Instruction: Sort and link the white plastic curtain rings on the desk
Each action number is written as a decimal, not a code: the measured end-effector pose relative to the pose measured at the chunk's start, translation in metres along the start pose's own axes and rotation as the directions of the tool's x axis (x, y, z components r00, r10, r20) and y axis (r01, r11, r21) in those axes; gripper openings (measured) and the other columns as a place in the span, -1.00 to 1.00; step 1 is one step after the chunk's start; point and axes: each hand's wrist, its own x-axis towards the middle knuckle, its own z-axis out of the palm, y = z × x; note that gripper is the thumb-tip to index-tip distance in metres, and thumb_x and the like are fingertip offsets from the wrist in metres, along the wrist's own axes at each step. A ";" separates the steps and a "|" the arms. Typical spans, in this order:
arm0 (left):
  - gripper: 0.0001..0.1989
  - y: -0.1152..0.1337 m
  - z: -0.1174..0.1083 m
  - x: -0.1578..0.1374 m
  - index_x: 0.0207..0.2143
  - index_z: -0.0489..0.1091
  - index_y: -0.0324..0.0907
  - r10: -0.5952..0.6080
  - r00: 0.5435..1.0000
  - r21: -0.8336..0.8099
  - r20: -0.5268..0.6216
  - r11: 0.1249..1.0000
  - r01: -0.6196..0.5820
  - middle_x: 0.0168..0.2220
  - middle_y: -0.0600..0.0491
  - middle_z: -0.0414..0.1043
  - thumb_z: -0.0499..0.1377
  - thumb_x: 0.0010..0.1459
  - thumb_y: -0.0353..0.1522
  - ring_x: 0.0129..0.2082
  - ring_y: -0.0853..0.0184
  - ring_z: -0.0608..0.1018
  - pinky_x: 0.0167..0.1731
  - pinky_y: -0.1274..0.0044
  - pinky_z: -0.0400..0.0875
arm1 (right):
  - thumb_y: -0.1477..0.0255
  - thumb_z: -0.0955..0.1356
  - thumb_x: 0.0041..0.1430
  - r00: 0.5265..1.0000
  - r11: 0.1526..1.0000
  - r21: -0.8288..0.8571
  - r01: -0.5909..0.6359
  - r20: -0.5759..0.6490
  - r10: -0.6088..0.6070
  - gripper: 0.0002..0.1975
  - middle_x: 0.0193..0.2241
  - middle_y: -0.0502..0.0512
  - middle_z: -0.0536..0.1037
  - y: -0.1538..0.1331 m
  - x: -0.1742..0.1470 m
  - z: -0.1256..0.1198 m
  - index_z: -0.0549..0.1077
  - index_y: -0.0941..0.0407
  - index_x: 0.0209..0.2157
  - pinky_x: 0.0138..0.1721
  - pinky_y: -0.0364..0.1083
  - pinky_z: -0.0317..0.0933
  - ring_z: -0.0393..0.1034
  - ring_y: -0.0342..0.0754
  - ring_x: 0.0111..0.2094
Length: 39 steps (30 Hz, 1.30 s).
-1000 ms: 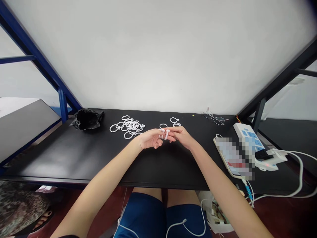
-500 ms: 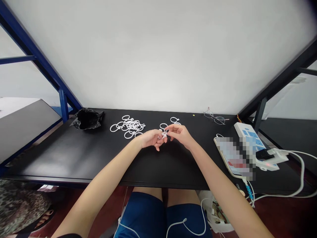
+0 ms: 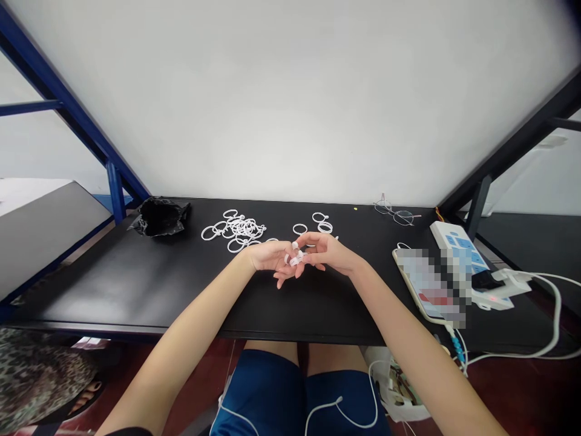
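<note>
My left hand (image 3: pixel 275 257) and my right hand (image 3: pixel 328 251) meet over the middle of the black table. Between their fingertips is a small white ring-like piece (image 3: pixel 297 259), pinched from both sides and partly covered by the fingers. Some of my left hand's fingers stretch out below it. Beyond my left hand lies a tangled pile of white rings (image 3: pixel 242 228), each with what looks like a small knob. A few separate white rings (image 3: pixel 324 227) rest just behind my right hand.
A crumpled black plastic bag (image 3: pixel 161 218) stands open at the back left. Eyeglasses (image 3: pixel 394 213) lie at the back right. Nearer on that side are a phone (image 3: pixel 422 284) on a cable and a power strip (image 3: pixel 467 251). A person's foot (image 3: pixel 84 396) shows at lower left.
Both hands have come slightly nearer to me with the white piece between them. The piece has shifted in the fingers, and more of the rings behind my right hand shows.
</note>
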 end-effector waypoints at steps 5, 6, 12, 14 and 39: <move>-0.75 0.004 0.008 -0.001 -0.44 0.42 -0.30 -0.013 1.000 -0.001 -0.005 1.000 0.013 -0.68 0.06 0.23 0.05 0.02 -0.30 -0.73 0.41 0.25 -0.72 0.55 0.36 | 0.38 0.51 -0.08 0.998 0.988 0.141 -0.063 0.025 0.060 -0.70 -0.40 -0.01 0.48 0.004 0.001 0.001 0.44 0.17 -0.31 -0.69 -0.29 0.15 0.26 -0.30 -0.61; -0.74 0.004 0.010 -0.001 -0.44 0.44 -0.31 -0.039 0.999 0.017 0.001 0.999 0.039 -0.67 0.03 0.26 0.06 0.02 -0.29 -0.73 0.39 0.28 -0.72 0.54 0.34 | 0.38 0.52 -0.09 0.996 0.983 0.160 -0.085 0.053 0.078 -0.71 -0.43 -0.03 0.48 0.005 0.001 0.001 0.43 0.18 -0.33 -0.70 -0.29 0.16 0.27 -0.30 -0.62; -0.65 0.006 0.013 -0.005 -0.45 0.45 -0.31 -0.120 0.990 0.086 0.069 0.990 0.114 -0.61 -0.01 0.34 0.16 0.12 -0.16 -0.76 0.39 0.36 -0.80 0.57 0.26 | 0.42 0.52 -0.09 0.959 0.959 0.215 -0.183 0.253 0.127 -0.73 -0.55 -0.09 0.46 0.009 0.001 0.003 0.39 0.18 -0.40 -0.72 -0.30 0.16 0.21 -0.31 -0.68; -0.61 0.006 0.012 -0.007 -0.49 0.42 -0.29 -0.057 0.998 0.070 0.037 0.996 0.054 -0.64 0.04 0.31 0.18 0.11 -0.11 -0.76 0.40 0.35 -0.74 0.56 0.34 | 0.38 0.49 -0.02 0.966 0.956 0.242 -0.163 0.236 0.105 -0.75 -0.60 -0.11 0.43 0.008 0.001 0.002 0.40 0.18 -0.38 -0.72 -0.30 0.17 0.21 -0.31 -0.70; -0.60 -0.002 0.015 0.022 -0.43 0.23 -0.19 0.294 0.571 0.277 -0.766 0.954 -0.118 -0.62 0.17 0.32 0.13 0.16 -0.04 -0.71 0.51 0.39 -0.76 0.72 0.19 | 0.22 0.47 0.01 0.991 0.992 -0.097 0.079 -0.103 -0.089 -0.66 -0.43 0.09 0.57 0.014 0.009 0.009 0.51 0.20 -0.29 -0.43 -0.15 0.38 0.45 -0.15 -0.49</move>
